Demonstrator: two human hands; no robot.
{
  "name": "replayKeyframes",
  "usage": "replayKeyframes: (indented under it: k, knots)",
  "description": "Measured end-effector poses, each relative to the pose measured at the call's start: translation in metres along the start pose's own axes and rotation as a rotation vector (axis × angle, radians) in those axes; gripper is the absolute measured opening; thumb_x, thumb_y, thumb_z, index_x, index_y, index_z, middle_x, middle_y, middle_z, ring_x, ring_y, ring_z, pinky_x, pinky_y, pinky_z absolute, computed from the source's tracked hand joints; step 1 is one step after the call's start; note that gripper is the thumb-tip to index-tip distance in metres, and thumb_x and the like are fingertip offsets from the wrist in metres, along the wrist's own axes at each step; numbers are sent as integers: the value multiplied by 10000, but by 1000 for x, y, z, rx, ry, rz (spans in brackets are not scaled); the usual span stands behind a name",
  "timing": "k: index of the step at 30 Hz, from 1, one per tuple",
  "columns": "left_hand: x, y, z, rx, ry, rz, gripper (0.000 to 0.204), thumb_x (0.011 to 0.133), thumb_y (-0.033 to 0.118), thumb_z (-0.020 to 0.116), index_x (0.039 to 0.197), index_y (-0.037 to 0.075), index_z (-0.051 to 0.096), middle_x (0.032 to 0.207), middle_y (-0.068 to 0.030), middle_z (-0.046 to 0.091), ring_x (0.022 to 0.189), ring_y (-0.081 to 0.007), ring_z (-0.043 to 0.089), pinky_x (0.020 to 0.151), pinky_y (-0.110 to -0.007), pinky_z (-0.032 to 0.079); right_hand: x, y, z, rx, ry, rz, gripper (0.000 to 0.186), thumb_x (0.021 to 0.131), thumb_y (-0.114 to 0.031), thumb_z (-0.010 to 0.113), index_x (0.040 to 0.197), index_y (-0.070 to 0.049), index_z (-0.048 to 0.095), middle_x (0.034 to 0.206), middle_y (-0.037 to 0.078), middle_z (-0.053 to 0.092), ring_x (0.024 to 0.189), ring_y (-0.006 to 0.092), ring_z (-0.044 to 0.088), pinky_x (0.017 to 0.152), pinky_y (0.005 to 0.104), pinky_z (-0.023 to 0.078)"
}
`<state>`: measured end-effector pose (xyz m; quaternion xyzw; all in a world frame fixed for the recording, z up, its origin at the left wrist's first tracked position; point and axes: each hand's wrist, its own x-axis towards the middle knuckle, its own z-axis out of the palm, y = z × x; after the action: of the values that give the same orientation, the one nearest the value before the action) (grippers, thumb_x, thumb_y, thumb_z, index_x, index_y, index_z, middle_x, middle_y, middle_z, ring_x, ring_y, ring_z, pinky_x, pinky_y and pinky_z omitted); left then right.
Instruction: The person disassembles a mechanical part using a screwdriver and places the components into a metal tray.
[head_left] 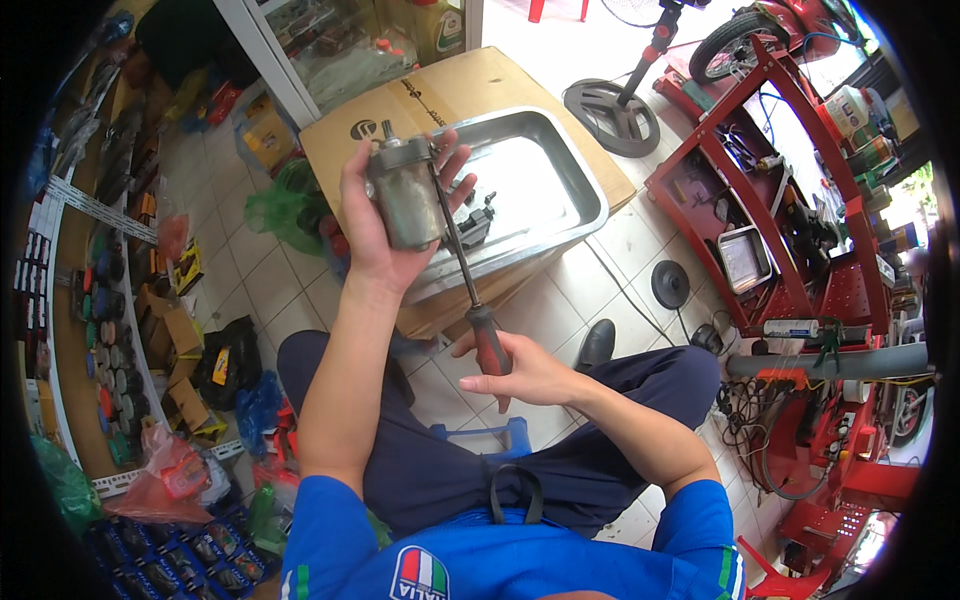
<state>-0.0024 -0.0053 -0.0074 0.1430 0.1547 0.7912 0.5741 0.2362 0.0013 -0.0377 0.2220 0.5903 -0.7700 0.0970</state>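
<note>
My left hand (376,238) holds up a grey metal cylinder that looks like a small starter motor (408,205), its toothed shaft pointing away from me. The thumb lies along its left side and the fingertips show past its right side. A screwdriver (487,340) with a red and black handle is in my right hand (532,372), the thumb stretched across the handle. Its long shank runs up along the right side of the motor, with the tip near the end cap. Below them, a small dark metal part (478,222) lies in a shiny metal tray (575,185).
The tray rests on a large cardboard box (340,140) in front of me. A red metal tool rack (700,135) stands at right, with a round black stand base (612,118) nearby. Shelves of packaged goods (110,350) line the left. A blue stool (480,435) sits between my legs.
</note>
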Motion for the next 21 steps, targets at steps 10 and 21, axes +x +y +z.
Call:
replayKeyframes:
  k: [10, 21]
  knots:
    - [1, -3, 0, 78, 38, -16, 651, 995, 571, 485, 1307, 7, 578, 1369, -166, 613, 1152, -246, 625, 955, -375, 521, 1, 9, -2, 15, -31, -61, 591, 924, -255, 801, 1356, -10, 481, 1000, 82, 667, 833, 175, 709, 728, 307, 591]
    - [3, -4, -2, 127, -5, -15, 651, 996, 565, 484, 1292, -8, 574, 1358, -171, 606, 997, -206, 656, 820, -347, 552, 6, 17, -2, -14, 30, -50, 549, 952, -175, 762, 1341, -14, 409, 1075, 132, 693, 900, 202, 726, 711, 316, 610]
